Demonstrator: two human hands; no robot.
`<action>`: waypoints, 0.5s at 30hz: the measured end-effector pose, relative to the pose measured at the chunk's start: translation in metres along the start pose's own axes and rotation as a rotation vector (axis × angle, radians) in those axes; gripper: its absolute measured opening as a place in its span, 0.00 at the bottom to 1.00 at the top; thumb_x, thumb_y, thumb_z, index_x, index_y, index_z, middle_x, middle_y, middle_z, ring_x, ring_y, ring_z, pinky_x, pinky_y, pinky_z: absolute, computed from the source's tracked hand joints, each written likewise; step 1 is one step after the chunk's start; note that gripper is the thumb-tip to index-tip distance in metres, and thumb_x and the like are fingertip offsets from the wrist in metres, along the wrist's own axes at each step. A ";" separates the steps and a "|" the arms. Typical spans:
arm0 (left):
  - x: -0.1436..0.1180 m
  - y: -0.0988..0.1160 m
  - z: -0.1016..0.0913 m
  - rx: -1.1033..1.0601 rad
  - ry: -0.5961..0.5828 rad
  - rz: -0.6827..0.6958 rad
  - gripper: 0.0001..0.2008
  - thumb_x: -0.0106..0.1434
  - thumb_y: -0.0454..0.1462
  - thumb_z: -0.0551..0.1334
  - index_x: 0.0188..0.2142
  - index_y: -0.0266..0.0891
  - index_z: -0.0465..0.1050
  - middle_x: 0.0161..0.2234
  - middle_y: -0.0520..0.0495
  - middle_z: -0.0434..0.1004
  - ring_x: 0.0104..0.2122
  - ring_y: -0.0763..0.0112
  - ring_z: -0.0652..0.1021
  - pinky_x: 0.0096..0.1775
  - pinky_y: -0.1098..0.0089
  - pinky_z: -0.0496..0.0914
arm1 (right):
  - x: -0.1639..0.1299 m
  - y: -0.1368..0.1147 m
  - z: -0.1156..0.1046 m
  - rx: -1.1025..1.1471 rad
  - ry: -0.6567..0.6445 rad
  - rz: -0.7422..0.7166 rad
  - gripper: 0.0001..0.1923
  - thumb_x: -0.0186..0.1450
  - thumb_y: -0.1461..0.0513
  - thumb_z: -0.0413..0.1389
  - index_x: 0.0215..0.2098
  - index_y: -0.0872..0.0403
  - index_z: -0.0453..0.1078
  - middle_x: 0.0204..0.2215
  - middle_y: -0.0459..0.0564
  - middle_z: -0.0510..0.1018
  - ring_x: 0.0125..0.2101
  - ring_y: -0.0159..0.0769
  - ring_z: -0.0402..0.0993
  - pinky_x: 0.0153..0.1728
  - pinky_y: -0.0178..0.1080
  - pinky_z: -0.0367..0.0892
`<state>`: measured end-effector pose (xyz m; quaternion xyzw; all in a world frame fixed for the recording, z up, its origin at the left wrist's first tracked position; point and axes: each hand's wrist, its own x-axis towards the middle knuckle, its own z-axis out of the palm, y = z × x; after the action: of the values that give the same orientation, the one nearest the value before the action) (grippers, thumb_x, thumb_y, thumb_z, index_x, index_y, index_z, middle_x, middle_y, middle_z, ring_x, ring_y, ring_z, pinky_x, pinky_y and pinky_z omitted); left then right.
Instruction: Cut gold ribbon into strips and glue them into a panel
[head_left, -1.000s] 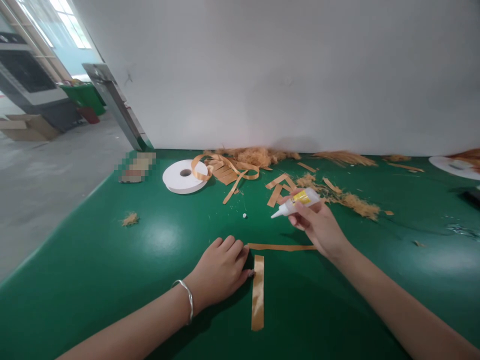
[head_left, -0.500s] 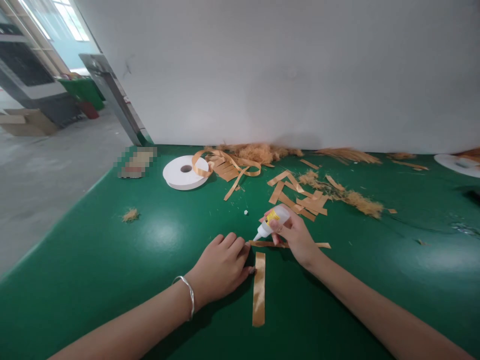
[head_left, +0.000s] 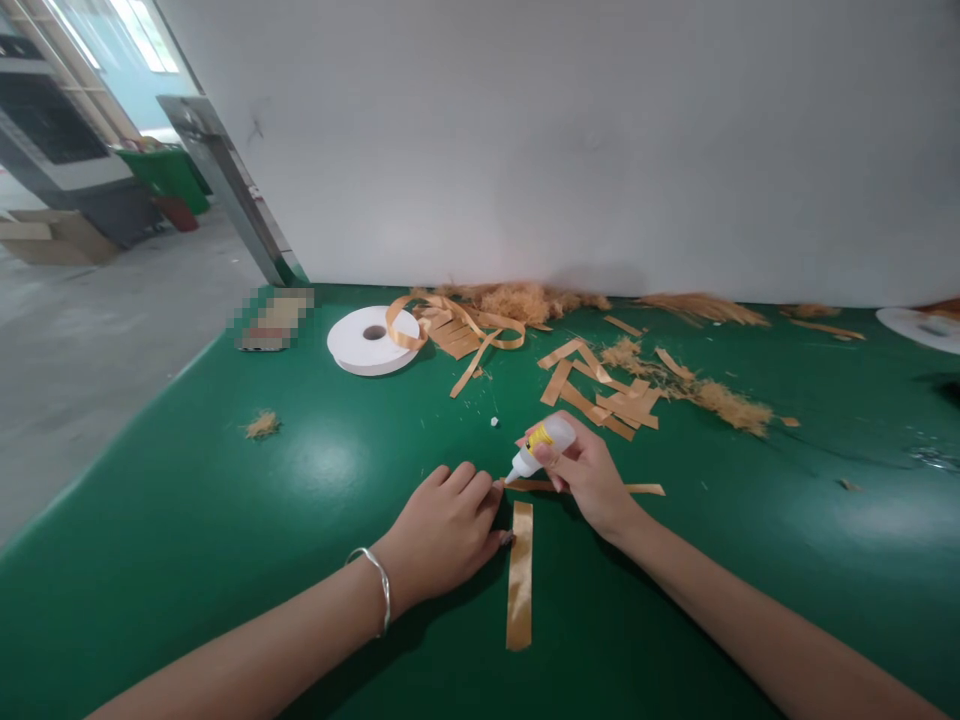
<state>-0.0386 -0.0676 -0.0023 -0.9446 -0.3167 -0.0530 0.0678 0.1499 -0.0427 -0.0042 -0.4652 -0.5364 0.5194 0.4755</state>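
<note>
My right hand (head_left: 589, 475) is wrapped round a small white glue bottle (head_left: 546, 442) with a yellow label. The bottle is tilted, its nozzle pointing down-left at the left end of a narrow tan ribbon strip (head_left: 645, 490) that lies crosswise on the table. At that same end the fingers of my left hand (head_left: 450, 530) are curled together, the index fingertip pressing the strip. My left thumb rests by the upper part of a wider tan ribbon piece (head_left: 520, 590), which lies lengthwise nearer to me. Part of the narrow strip is hidden behind my right hand.
On the green table (head_left: 187, 580) lie a white ribbon roll (head_left: 356, 350), cut ribbon pieces (head_left: 626, 405), tan fibre (head_left: 517, 300) and a small white cap-like bit (head_left: 494, 422). A blurred-out flat object (head_left: 274, 320) is at the far left. A white panel (head_left: 562, 140) stands behind.
The view has shifted slightly. My right hand has tipped the bottle a little lower, the nozzle staying at the strip's left end. My left hand stays in place.
</note>
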 end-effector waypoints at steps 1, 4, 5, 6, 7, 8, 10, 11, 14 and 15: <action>0.000 0.000 0.000 -0.004 0.002 0.000 0.17 0.65 0.44 0.54 0.43 0.31 0.69 0.33 0.44 0.67 0.35 0.61 0.68 0.32 0.63 0.61 | 0.000 0.000 0.000 -0.010 0.006 -0.007 0.20 0.53 0.46 0.60 0.27 0.52 0.61 0.22 0.43 0.68 0.14 0.23 0.54 0.13 0.30 0.53; 0.000 0.000 0.001 -0.016 0.013 -0.001 0.17 0.65 0.44 0.54 0.42 0.31 0.69 0.33 0.44 0.66 0.35 0.61 0.69 0.32 0.63 0.61 | 0.000 0.000 0.001 -0.038 0.026 -0.020 0.22 0.51 0.45 0.60 0.26 0.52 0.61 0.21 0.43 0.67 0.15 0.25 0.54 0.13 0.31 0.53; -0.001 0.000 0.001 -0.014 0.013 -0.002 0.17 0.65 0.44 0.54 0.43 0.31 0.69 0.33 0.44 0.66 0.35 0.61 0.69 0.32 0.63 0.61 | 0.000 0.000 0.001 -0.041 0.032 -0.020 0.22 0.51 0.45 0.61 0.25 0.52 0.61 0.21 0.43 0.67 0.16 0.25 0.55 0.14 0.31 0.55; -0.001 0.000 0.001 -0.010 0.013 -0.001 0.17 0.65 0.44 0.54 0.43 0.31 0.69 0.33 0.44 0.67 0.35 0.61 0.69 0.31 0.63 0.61 | 0.000 0.000 0.001 -0.040 0.036 -0.022 0.22 0.51 0.45 0.61 0.25 0.52 0.60 0.21 0.43 0.67 0.17 0.26 0.57 0.15 0.32 0.57; -0.001 0.000 0.001 -0.005 0.010 0.000 0.18 0.65 0.44 0.54 0.43 0.31 0.69 0.33 0.44 0.67 0.35 0.61 0.68 0.31 0.63 0.61 | 0.000 0.000 0.002 -0.040 0.039 -0.025 0.22 0.51 0.45 0.61 0.25 0.52 0.60 0.22 0.43 0.68 0.19 0.28 0.60 0.18 0.32 0.60; -0.001 0.000 0.001 0.000 0.006 0.000 0.18 0.65 0.44 0.53 0.43 0.31 0.69 0.33 0.44 0.67 0.35 0.62 0.68 0.31 0.63 0.61 | -0.001 0.000 0.002 -0.042 0.042 -0.032 0.22 0.51 0.46 0.61 0.25 0.52 0.60 0.22 0.44 0.68 0.20 0.29 0.62 0.20 0.33 0.62; -0.001 0.001 0.000 0.006 0.001 0.003 0.18 0.65 0.44 0.53 0.44 0.31 0.69 0.33 0.44 0.67 0.35 0.62 0.68 0.31 0.63 0.61 | -0.001 0.001 0.001 -0.056 0.041 -0.049 0.21 0.52 0.46 0.61 0.25 0.52 0.60 0.23 0.44 0.68 0.24 0.32 0.65 0.24 0.35 0.64; -0.001 0.001 0.000 0.007 0.001 0.004 0.18 0.65 0.44 0.53 0.44 0.30 0.69 0.33 0.44 0.67 0.35 0.62 0.68 0.32 0.63 0.61 | -0.001 0.001 0.001 -0.067 0.039 -0.055 0.21 0.52 0.46 0.61 0.25 0.52 0.61 0.23 0.45 0.69 0.25 0.32 0.65 0.25 0.35 0.64; -0.001 0.001 -0.001 0.003 0.003 0.003 0.18 0.65 0.44 0.54 0.44 0.30 0.69 0.33 0.43 0.67 0.35 0.61 0.69 0.32 0.63 0.61 | 0.000 0.002 0.001 -0.108 0.032 -0.052 0.20 0.52 0.47 0.62 0.25 0.52 0.61 0.24 0.45 0.69 0.25 0.33 0.65 0.25 0.35 0.62; -0.001 0.000 0.000 -0.001 0.003 0.002 0.18 0.65 0.44 0.54 0.44 0.30 0.69 0.33 0.43 0.67 0.35 0.61 0.69 0.32 0.63 0.61 | 0.000 0.002 0.001 -0.120 0.031 -0.051 0.20 0.52 0.47 0.62 0.25 0.52 0.61 0.24 0.45 0.68 0.25 0.33 0.64 0.25 0.35 0.61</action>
<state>-0.0388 -0.0684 -0.0020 -0.9449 -0.3156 -0.0547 0.0678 0.1491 -0.0430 -0.0061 -0.4867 -0.5709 0.4669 0.4682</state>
